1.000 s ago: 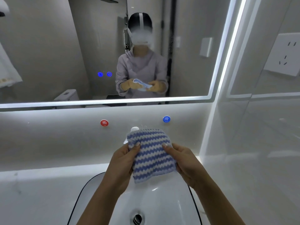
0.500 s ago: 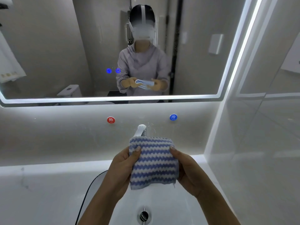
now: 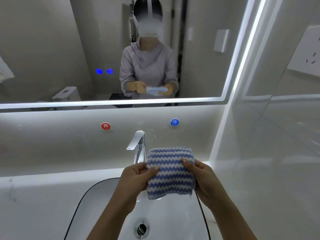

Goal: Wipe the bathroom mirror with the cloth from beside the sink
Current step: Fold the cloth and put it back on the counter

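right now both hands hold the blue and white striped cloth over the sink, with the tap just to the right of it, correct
Not quite. The head view shows the tap to the left of the cloth, not to its right. The rest stands: the left hand and the right hand both hold the striped cloth over the sink.

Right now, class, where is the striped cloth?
Head view, right of centre: left hand and right hand hold the cloth above the sink, just right of the tap.

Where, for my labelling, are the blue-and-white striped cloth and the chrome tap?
blue-and-white striped cloth [image 3: 170, 172], head view, centre of its front.
chrome tap [image 3: 140, 149], head view, its upright body.
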Demonstrator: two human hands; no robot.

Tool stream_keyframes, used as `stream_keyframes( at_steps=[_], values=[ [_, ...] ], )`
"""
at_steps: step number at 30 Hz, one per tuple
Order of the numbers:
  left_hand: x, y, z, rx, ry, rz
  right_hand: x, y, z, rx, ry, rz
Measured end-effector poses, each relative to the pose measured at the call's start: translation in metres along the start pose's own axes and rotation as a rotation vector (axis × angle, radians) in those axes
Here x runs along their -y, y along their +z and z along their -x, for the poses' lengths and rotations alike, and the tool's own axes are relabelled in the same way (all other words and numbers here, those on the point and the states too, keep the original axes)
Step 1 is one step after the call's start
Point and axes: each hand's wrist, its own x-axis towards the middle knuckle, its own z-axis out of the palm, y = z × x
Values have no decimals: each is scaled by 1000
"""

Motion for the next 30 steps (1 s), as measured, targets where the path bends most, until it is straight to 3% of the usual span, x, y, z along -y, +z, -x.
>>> stream_keyframes(
  at_steps=[11,25,30],
  values=[
    [40,97,-41,-124,-44,128,19,-102,-21,-93,50,97],
    [86,150,-114,-77,-37,-76,-3,-167,-72,-350,38,200],
    [116,163,-149,-96,-126,-97,-25,-183,-101,-435,49,220]
  ],
)
